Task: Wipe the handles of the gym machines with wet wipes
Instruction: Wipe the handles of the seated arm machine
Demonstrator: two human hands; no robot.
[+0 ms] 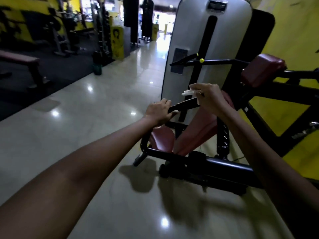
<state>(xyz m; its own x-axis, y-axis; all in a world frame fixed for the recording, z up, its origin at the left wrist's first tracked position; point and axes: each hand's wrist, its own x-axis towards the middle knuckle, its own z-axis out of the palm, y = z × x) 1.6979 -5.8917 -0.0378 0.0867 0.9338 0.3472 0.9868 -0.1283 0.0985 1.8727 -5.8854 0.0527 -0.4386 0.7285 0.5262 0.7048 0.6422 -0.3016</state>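
The left grip (159,112) is curling its fingers and thumb around the near end of the black handle (185,105), clamping it firmly. The right grip (209,99) is pinching a crumpled white wet wipe (188,92) and holding it against the far end of that same handle, fingers bent over the bar. The handle is sticking out level in front of the grey weight-stack shroud (195,49), low against its lower half, and the two grips are sitting close together along it, the left nearer the camera.

The wipe is showing as a small white wad poking out past the right grip's fingers on the shroud's side, with a little more white showing under the palm beside the handle.

Below the handle, a red seat pad (163,138) is lying within the black frame (221,165) of the machine, and a red back pad (198,131) is slanting up beside it. To the right of the shroud, a red arm pad (262,70) is sitting on a black bar before the yellow wall (293,31). To the left of the shroud, the glossy tiled floor (96,104) is reflecting ceiling lights, and beyond it a bench (20,60) and blurred racks are standing on dark matting.
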